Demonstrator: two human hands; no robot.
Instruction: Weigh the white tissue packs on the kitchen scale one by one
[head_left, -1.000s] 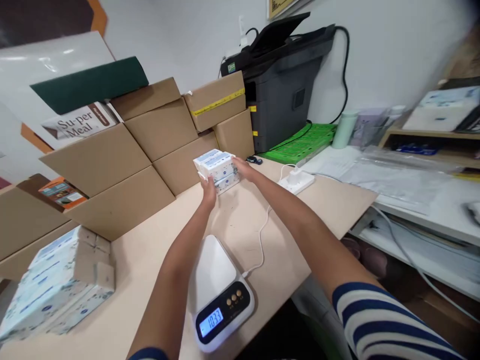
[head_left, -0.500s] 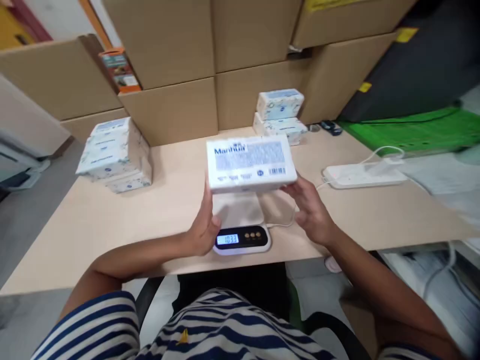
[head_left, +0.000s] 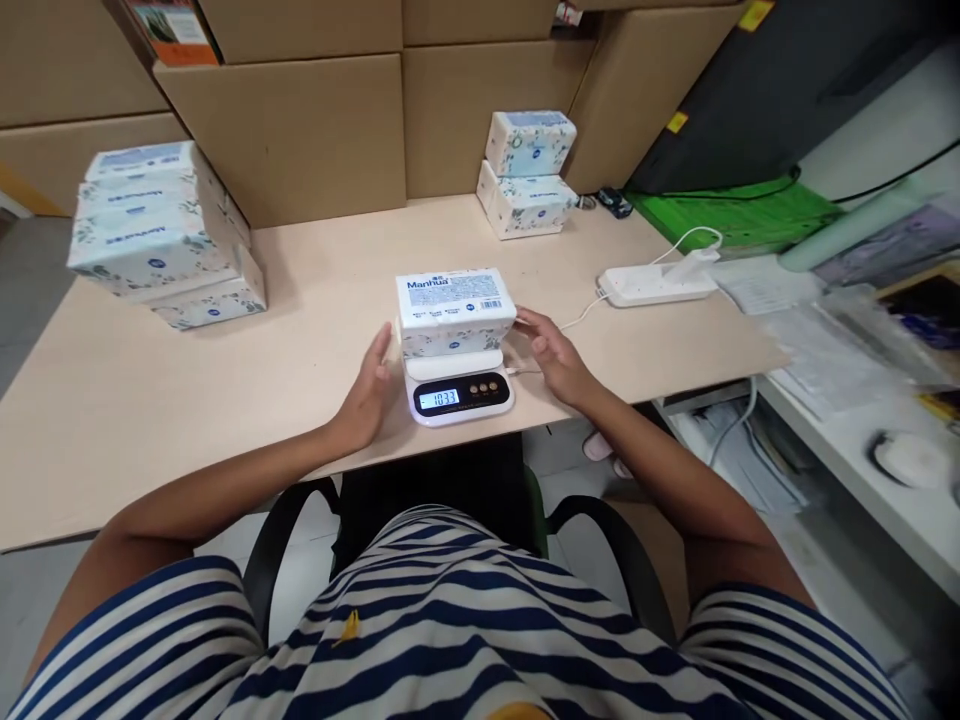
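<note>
A white tissue pack (head_left: 455, 311) printed "Manhua" lies on the small white kitchen scale (head_left: 461, 389), whose lit display reads 1033. My left hand (head_left: 369, 393) is beside the pack's left end with fingers stretched out, holding nothing. My right hand (head_left: 553, 355) lies open just right of the pack, fingertips close to its end. Two more tissue packs (head_left: 526, 172) are stacked at the back of the table. A taller pile of tissue packs (head_left: 160, 231) stands at the left.
Cardboard boxes (head_left: 300, 130) line the wall behind the beige table (head_left: 150, 400). A white power strip (head_left: 654, 284) with a cable lies at the right, a green mat (head_left: 739, 214) and a black printer (head_left: 765, 90) behind it. A cluttered white side table (head_left: 855, 400) stands further right.
The tissue pack went from the back stack, through the air, down onto the scale. Both hands have let go of it and now rest open on either side.
</note>
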